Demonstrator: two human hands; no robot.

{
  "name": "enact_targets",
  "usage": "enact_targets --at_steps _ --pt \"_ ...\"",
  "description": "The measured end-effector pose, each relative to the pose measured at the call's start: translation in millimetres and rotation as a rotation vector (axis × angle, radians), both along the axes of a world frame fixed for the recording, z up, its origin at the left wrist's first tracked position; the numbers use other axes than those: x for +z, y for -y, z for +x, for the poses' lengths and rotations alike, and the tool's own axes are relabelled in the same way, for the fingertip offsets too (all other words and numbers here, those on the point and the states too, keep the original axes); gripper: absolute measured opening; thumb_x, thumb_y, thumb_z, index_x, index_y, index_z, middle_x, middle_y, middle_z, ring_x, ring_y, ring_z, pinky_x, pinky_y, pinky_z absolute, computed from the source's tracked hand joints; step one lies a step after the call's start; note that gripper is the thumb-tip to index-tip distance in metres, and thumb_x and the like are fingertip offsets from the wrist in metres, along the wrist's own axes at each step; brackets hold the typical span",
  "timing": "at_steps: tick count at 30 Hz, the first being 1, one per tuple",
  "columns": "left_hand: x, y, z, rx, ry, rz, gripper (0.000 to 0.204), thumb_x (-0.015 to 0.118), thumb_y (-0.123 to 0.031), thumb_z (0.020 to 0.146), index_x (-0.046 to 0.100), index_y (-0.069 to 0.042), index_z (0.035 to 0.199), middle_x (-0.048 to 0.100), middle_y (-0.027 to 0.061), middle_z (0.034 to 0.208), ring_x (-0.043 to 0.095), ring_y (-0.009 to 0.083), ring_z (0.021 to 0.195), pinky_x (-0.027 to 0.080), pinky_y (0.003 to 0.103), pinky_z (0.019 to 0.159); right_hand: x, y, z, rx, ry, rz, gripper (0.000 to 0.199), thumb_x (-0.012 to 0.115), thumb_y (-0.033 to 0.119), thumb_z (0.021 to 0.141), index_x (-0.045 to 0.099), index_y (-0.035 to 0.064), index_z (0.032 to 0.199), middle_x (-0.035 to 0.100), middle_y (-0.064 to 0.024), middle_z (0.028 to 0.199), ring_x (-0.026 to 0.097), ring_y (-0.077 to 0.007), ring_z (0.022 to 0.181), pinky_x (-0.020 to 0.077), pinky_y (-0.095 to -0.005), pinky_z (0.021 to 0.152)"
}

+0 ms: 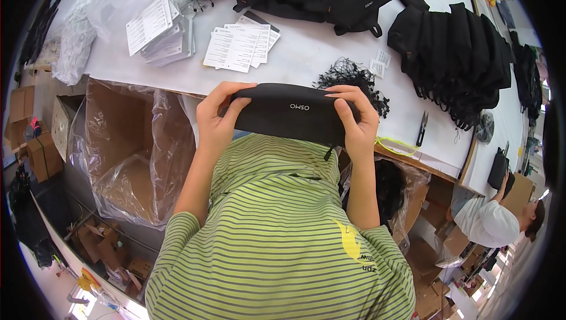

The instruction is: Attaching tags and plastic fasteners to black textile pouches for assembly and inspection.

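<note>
At the near edge of the table (295, 55), a smooth, oblong black pouch (289, 118) is being gripped by the left hand (219, 111) at nine o'clock, the right hand (359, 118) at three; open space at twelve is being flanked by paper cards (231, 49) and tangled cords (348, 77).

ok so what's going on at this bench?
A person in a green striped shirt is holding a black zip pouch at the white table's near edge, left hand on one end, right hand on the other. A zipper pull hangs below it. On the table lie printed cards, tangled black cords, thread snips and piled black fabric goods.
</note>
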State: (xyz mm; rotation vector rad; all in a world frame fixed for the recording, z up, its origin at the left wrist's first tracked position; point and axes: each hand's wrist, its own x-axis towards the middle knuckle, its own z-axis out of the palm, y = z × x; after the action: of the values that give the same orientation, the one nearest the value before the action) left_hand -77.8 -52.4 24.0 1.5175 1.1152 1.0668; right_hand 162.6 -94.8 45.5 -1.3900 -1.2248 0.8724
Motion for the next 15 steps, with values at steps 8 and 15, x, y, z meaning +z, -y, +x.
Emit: enact_targets --at_steps 8,15 --pt "17 -9 9 -0.137 0.343 -0.339 0.018 0.057 -0.015 0.09 0.061 0.0 0.098 0.065 0.0118 0.105 0.058 0.0143 0.097 0.045 0.026 0.086 -6 -8 8 0.109 -0.074 -0.189 0.022 0.057 0.021 0.091 0.065 -0.0006 0.091 0.064 -0.0031 0.09 0.056 -0.0113 0.082 0.0424 -0.0227 0.076" --pt "-8 -15 -11 0.029 0.509 -0.764 0.02 0.057 -0.024 0.093 0.061 -0.005 0.097 0.063 0.0008 0.083 0.059 0.0039 0.07 0.047 0.019 0.061 12 -2 8 0.222 -0.608 -0.33 0.043 0.041 0.032 0.099 0.053 0.0002 0.125 0.06 -0.0072 0.111 0.058 -0.0105 0.097 0.0446 -0.022 0.086"
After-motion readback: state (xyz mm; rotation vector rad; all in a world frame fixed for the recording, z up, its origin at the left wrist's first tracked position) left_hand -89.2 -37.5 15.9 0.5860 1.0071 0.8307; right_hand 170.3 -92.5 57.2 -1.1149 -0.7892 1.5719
